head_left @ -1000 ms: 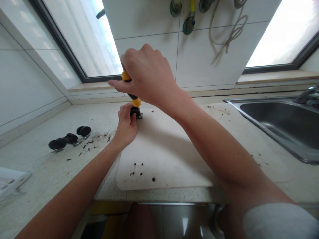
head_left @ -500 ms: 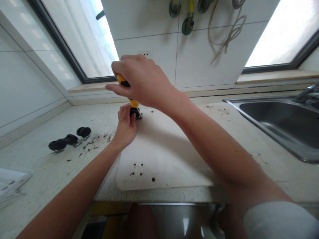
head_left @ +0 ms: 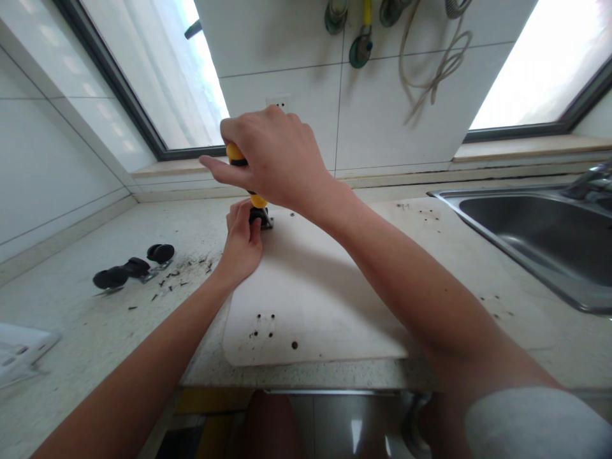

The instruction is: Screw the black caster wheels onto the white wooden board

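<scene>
My right hand [head_left: 275,153] is wrapped round the yellow and black handle of a screwdriver [head_left: 259,201], which points down at a caster. The thumb sticks out to the left. Below it my left hand [head_left: 242,239] grips the black caster wheel [head_left: 258,217], whose metal plate lies at the far left corner of a white board [head_left: 315,287]. The screwdriver's tip is hidden from me. Groups of screw holes show at the board's other corners, the nearest group at front left.
Several black casters [head_left: 136,266] lie on the countertop [head_left: 119,344] at left, beside scattered screws [head_left: 167,280] and dark debris. At far left sits a white plastic piece [head_left: 23,347]. A steel sink [head_left: 549,236] is at right. Pipes and a looped cord [head_left: 444,67] hang on the tiled wall.
My right hand has turned slightly round the screwdriver handle, its knuckles shifting a little to the right. My left hand and the caster stay put.
</scene>
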### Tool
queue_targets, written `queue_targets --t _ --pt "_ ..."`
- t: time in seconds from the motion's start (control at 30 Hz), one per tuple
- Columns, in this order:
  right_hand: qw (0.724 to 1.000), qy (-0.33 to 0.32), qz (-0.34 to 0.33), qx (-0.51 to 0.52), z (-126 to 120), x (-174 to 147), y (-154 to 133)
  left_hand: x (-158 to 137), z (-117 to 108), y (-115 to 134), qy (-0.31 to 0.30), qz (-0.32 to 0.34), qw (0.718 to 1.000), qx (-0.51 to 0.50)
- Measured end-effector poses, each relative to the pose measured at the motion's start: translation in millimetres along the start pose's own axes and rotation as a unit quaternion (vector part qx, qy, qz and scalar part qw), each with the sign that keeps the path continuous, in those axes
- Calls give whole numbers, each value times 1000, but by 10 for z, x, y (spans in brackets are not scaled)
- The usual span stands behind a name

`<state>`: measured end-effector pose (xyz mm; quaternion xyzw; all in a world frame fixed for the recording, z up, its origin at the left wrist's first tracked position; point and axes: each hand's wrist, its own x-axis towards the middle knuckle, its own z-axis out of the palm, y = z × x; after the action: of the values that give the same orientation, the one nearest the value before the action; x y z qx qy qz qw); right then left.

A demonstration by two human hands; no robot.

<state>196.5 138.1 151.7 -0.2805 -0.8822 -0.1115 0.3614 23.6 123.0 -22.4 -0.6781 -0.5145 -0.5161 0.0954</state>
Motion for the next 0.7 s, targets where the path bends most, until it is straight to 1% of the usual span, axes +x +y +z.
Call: queue_targets --t 0.17,0.27,0.4,0.57,0.7 --pt "999 9 32 5 12 0 2 -2 -1 9 -2 -10 1000 -8" --pt "999 17 38 -4 22 10 -2 -1 2 9 -1 -13 1000 -8" --pt "999 12 41 -6 28 4 -7 1 6 14 2 -17 1000 -7" --pt "999 13 23 25 48 -15 17 3 9 10 3 -18 1000 -12" --pt "998 2 3 56 63 11 85 1 17 7 4 -22 1000 -11"
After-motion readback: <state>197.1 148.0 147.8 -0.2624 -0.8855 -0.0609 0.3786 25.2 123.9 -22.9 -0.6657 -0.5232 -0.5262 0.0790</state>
